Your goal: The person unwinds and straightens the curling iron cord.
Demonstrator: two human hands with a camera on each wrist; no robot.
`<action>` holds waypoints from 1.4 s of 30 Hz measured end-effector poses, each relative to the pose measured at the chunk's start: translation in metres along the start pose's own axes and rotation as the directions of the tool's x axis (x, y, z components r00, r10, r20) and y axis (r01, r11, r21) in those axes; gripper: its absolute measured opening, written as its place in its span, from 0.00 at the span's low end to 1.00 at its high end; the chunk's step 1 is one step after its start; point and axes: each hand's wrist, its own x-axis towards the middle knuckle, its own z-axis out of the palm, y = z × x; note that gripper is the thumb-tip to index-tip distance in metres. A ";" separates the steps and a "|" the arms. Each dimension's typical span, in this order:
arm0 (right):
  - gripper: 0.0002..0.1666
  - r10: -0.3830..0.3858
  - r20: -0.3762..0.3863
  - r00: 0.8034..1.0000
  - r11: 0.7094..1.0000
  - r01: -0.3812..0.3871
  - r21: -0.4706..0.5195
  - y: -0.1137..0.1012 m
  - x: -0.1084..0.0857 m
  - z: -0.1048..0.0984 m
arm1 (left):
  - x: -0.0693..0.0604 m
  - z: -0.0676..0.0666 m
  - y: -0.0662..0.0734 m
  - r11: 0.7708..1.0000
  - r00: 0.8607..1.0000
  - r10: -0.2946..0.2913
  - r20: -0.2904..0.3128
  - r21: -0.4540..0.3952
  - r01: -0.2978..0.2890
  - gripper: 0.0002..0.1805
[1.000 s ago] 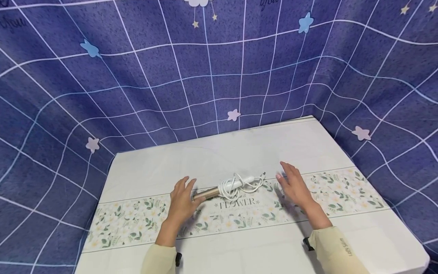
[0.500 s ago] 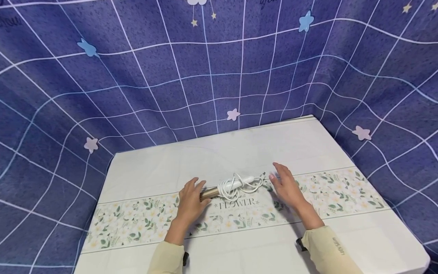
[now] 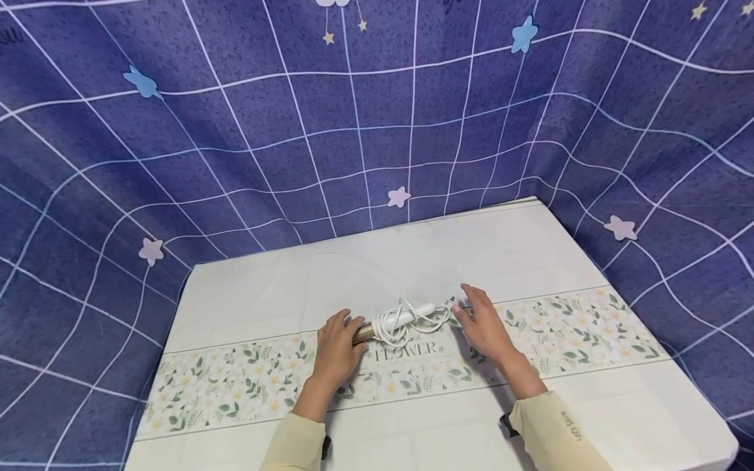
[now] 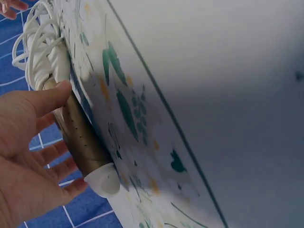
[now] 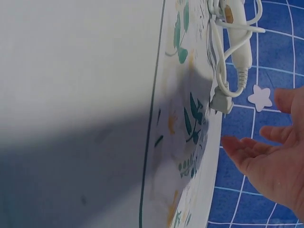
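Note:
A hair-styling tool with a gold barrel (image 3: 364,333) and a white handle wrapped in white cord (image 3: 396,324) lies across the floral band of the cover. My left hand (image 3: 337,353) is around the barrel end. In the left wrist view, the thumb of that hand (image 4: 23,142) rests by the top of the barrel (image 4: 83,137), its fingers curve along the other side, and a white cap (image 4: 104,180) shows past them. Beside the plug end, my right hand (image 3: 487,330) is held with fingers extended; the right wrist view shows a gap between this hand (image 5: 270,161) and the plug (image 5: 221,100).
The white cover (image 3: 353,275) has a floral strip with the word FLOWER below the tool. A blue curtain (image 3: 294,157) with white grid lines and stars stands behind the table and along its sides.
My left hand has moved right along the barrel and come in around it. The right hand has moved left, closer to the plug end. The tool stays in place on the table.

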 end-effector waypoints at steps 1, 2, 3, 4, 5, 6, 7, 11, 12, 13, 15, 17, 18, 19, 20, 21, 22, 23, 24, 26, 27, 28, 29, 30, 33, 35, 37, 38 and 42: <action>0.36 -0.001 0.001 1.000 1.000 0.001 0.005 0.000 0.000 0.000 | 0.000 0.001 0.000 1.000 1.000 0.000 0.000 0.000 0.000 0.29; 0.36 -0.003 0.004 1.000 1.000 0.003 0.007 -0.001 0.000 0.001 | 0.000 0.002 0.000 1.000 1.000 0.001 -0.002 0.002 -0.001 0.28; 0.35 -0.005 0.007 1.000 1.000 0.005 0.010 -0.001 0.000 0.001 | 0.000 0.002 0.000 1.000 1.000 0.004 -0.004 0.004 -0.004 0.28; 0.35 -0.007 0.009 1.000 1.000 0.007 0.016 -0.002 0.000 0.002 | 0.000 0.003 0.000 1.000 1.000 0.006 -0.006 0.007 -0.006 0.27; 0.35 -0.008 0.010 1.000 1.000 0.007 0.019 -0.003 0.000 0.002 | 0.000 0.004 0.000 1.000 1.000 0.008 -0.010 0.012 -0.008 0.27; 0.35 -0.010 0.011 1.000 1.000 0.010 0.023 -0.003 0.000 0.003 | 0.001 0.004 0.000 1.000 1.000 0.007 -0.012 0.012 -0.007 0.26; 0.35 -0.011 0.013 1.000 1.000 0.010 0.029 -0.004 0.000 0.003 | 0.000 0.005 0.000 1.000 1.000 0.014 -0.019 0.017 -0.014 0.26; 0.35 -0.009 0.023 1.000 0.999 0.008 0.037 -0.007 -0.001 0.005 | 0.001 0.006 0.001 0.999 0.999 0.025 -0.037 0.024 -0.024 0.25; 0.35 -0.006 0.027 1.000 0.999 0.005 0.036 -0.008 -0.001 0.005 | 0.001 0.007 0.001 1.000 0.999 0.021 -0.036 0.020 -0.020 0.25; 0.35 -0.003 0.030 1.000 0.999 0.002 0.034 -0.008 -0.001 0.006 | 0.002 0.006 0.002 1.000 0.999 0.017 -0.037 0.020 -0.016 0.24; 0.35 0.008 0.038 0.999 1.000 -0.009 0.028 -0.009 -0.001 0.007 | 0.002 0.006 0.003 1.000 1.000 0.005 -0.031 0.015 -0.005 0.24; 0.36 0.024 0.042 0.999 1.000 -0.025 0.018 -0.010 -0.001 0.007 | 0.003 0.007 0.004 1.000 1.000 -0.003 -0.030 0.016 0.003 0.24; 0.36 0.030 0.043 0.999 0.999 -0.031 0.011 -0.011 -0.001 0.007 | 0.003 0.007 0.004 1.000 1.000 -0.010 -0.026 0.015 0.010 0.23; 0.36 0.033 0.044 0.998 0.999 -0.034 0.010 -0.011 -0.001 0.007 | 0.003 0.007 0.004 1.000 1.000 -0.010 -0.026 0.017 0.010 0.23; 0.36 0.037 0.045 0.998 0.999 -0.037 0.006 -0.011 -0.001 0.007 | 0.003 0.008 0.004 1.000 1.000 -0.007 -0.029 0.020 0.008 0.23; 0.36 0.037 0.045 0.998 0.999 -0.037 0.007 -0.011 -0.001 0.007 | 0.004 0.008 0.004 1.000 1.000 -0.005 -0.030 0.024 0.006 0.23; 0.36 0.037 0.044 0.998 0.999 -0.037 0.009 -0.011 -0.002 0.008 | 0.004 0.009 0.004 1.000 1.000 -0.004 -0.030 0.026 0.005 0.23; 0.36 0.035 0.045 0.998 0.999 -0.036 0.016 -0.010 -0.001 0.008 | 0.004 0.009 0.004 1.000 1.000 -0.003 -0.029 0.028 0.004 0.23; 0.36 0.033 0.044 0.998 0.999 -0.034 0.021 -0.010 -0.001 0.008 | 0.004 0.009 0.004 1.000 1.000 -0.005 -0.026 0.028 0.006 0.23; 0.36 0.034 0.044 0.998 0.999 -0.035 0.027 -0.009 -0.002 0.009 | 0.005 0.009 0.005 1.000 1.000 -0.015 -0.024 0.025 0.016 0.22; 0.36 0.034 0.046 0.998 0.999 -0.036 0.032 -0.008 -0.002 0.010 | 0.005 0.009 0.006 1.000 1.000 -0.023 -0.020 0.021 0.023 0.22; 0.36 0.037 0.048 0.998 0.999 -0.038 0.033 -0.008 -0.002 0.010 | 0.005 0.009 0.007 0.999 0.999 -0.034 -0.017 0.016 0.034 0.22; 0.36 0.039 0.049 0.998 0.999 -0.040 0.033 -0.008 -0.002 0.010 | 0.006 0.009 0.008 0.999 0.999 -0.044 -0.015 0.010 0.044 0.22; 0.36 0.040 0.051 0.998 0.999 -0.041 0.035 -0.007 -0.002 0.011 | 0.006 0.009 0.009 0.999 0.999 -0.051 -0.014 0.002 0.051 0.22; 0.36 0.036 0.057 0.998 0.998 -0.038 0.047 -0.007 -0.003 0.011 | 0.007 0.009 0.011 0.998 0.998 -0.069 -0.011 -0.013 0.068 0.21; 0.37 0.033 0.058 0.998 0.998 -0.036 0.057 -0.006 -0.003 0.011 | 0.007 0.009 0.012 0.997 0.997 -0.074 -0.008 -0.022 0.074 0.20; 0.37 0.029 0.057 0.998 0.998 -0.032 0.062 -0.005 -0.003 0.011 | 0.007 0.009 0.013 0.997 0.997 -0.077 -0.008 -0.024 0.077 0.20; 0.37 0.026 0.057 0.998 0.998 -0.030 0.063 -0.005 -0.003 0.011 | 0.007 0.009 0.013 0.997 0.997 -0.079 -0.006 -0.024 0.079 0.19; 0.37 0.015 0.053 0.998 0.997 -0.019 0.068 -0.004 -0.003 0.011 | 0.008 0.010 0.014 0.997 0.997 -0.078 -0.007 -0.017 0.078 0.19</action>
